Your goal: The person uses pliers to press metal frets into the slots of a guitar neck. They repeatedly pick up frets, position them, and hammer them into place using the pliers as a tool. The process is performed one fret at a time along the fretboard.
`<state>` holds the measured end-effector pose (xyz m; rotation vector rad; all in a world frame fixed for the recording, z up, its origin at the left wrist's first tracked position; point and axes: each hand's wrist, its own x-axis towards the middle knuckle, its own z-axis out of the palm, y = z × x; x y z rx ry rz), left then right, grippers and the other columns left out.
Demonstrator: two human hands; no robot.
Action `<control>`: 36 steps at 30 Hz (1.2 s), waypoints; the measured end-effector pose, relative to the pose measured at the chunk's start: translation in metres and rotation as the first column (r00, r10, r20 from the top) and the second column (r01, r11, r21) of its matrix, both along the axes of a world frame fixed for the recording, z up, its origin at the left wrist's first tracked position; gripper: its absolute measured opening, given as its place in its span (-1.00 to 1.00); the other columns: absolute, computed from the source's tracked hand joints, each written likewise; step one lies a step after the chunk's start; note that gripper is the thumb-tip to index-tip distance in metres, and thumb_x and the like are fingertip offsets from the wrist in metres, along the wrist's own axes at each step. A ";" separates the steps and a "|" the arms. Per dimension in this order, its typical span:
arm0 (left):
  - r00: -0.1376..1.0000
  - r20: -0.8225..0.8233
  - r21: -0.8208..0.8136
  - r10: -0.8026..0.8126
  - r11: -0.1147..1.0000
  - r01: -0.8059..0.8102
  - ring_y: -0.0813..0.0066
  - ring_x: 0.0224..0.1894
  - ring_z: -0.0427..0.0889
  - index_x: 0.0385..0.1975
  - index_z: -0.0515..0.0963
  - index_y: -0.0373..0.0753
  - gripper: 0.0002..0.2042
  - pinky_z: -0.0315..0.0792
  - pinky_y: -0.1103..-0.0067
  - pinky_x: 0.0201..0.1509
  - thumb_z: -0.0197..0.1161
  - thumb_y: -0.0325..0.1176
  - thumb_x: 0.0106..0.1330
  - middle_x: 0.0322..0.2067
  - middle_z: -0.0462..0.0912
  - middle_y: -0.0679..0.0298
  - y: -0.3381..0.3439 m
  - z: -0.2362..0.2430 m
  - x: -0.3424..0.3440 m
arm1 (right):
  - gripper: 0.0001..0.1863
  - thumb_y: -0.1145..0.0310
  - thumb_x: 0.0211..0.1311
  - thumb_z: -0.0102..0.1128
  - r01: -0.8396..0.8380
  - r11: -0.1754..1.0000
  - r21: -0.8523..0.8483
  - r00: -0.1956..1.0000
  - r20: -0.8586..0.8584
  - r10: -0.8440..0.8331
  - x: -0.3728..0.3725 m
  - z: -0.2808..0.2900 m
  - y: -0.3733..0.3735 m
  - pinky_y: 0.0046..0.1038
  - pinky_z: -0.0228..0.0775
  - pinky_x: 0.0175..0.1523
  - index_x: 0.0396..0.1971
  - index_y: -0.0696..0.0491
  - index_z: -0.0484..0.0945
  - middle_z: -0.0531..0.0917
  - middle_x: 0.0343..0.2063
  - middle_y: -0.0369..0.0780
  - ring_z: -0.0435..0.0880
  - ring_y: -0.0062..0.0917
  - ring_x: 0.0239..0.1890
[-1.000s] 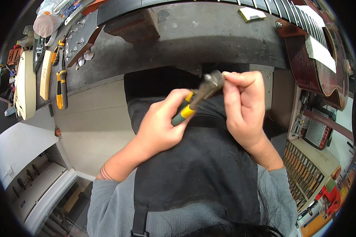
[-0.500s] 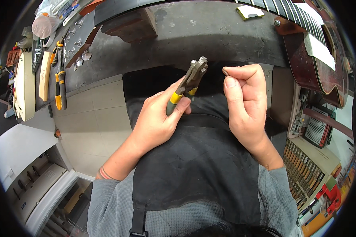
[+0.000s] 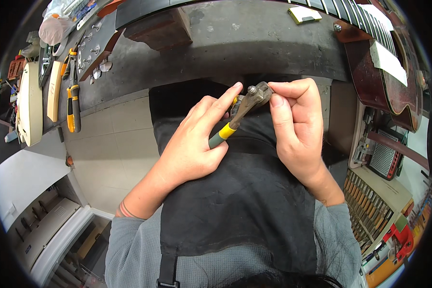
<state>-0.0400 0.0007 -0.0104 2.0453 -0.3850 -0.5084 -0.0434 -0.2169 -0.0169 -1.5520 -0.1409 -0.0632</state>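
My left hand [image 3: 194, 139] holds a pair of pliers [image 3: 242, 113] with dark green and yellow grips. Its index finger is stretched out along the far side while the thumb presses on the near grip. The metal jaws point up and right, right at the fingertips of my right hand [image 3: 297, 120]. That hand pinches with thumb and forefinger against the jaws; whatever small piece sits in the pinch is too small and hidden to name. Both hands are above the lap of my black apron [image 3: 235, 206], in front of the bench edge.
On the dark workbench [image 3: 235, 43], a guitar's reddish body [image 3: 369, 72] and fretted neck rest at the right. A small yellow-edged box [image 3: 303, 15] lies near it. Cutting pliers [image 3: 74, 108] and a headstock with tuners [image 3: 93, 48] are at left; a file rack [image 3: 369, 206] stands lower right.
The pliers have tilted and moved right, so their jaws meet the right fingertips. My left index finger has straightened. The right hand has stayed nearly in place, still pinching.
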 end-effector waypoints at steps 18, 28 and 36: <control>0.999 -0.039 -0.026 0.011 1.000 -0.012 0.11 -0.01 0.69 0.66 0.29 -0.02 -0.17 0.54 0.35 0.24 0.31 -0.60 0.34 -0.07 0.63 0.08 -0.001 -0.006 -0.003 | -0.85 0.62 0.59 0.21 0.061 0.957 -0.284 0.992 0.120 -0.028 0.003 -0.008 -0.007 -0.48 0.57 -0.19 0.05 0.18 0.56 0.71 -0.26 -0.20 0.74 -0.59 -0.31; 0.917 -0.171 -0.387 0.360 0.831 -0.399 0.84 -0.46 0.23 0.28 0.58 -0.28 -0.72 0.14 0.72 -0.35 0.27 -0.43 0.66 -0.42 0.44 0.55 0.014 -0.020 -0.007 | -0.91 0.59 0.63 0.15 0.079 0.992 -0.098 0.996 -0.031 -0.083 0.005 0.005 -0.008 -0.63 0.29 -0.35 0.01 0.17 0.50 0.55 -0.42 -0.40 0.42 -0.85 -0.44; 0.935 -0.014 -0.562 0.355 0.770 -0.301 0.71 -0.57 0.36 0.34 0.39 -0.38 -0.63 0.26 0.68 -0.54 0.26 -0.51 0.62 -0.32 0.50 0.28 -0.002 -0.013 0.013 | -0.91 0.63 0.57 0.13 0.017 0.997 -0.077 0.990 -0.140 -0.027 0.002 0.027 -0.008 -0.63 0.31 -0.34 -0.04 0.19 0.50 0.59 -0.40 -0.37 0.45 -0.84 -0.43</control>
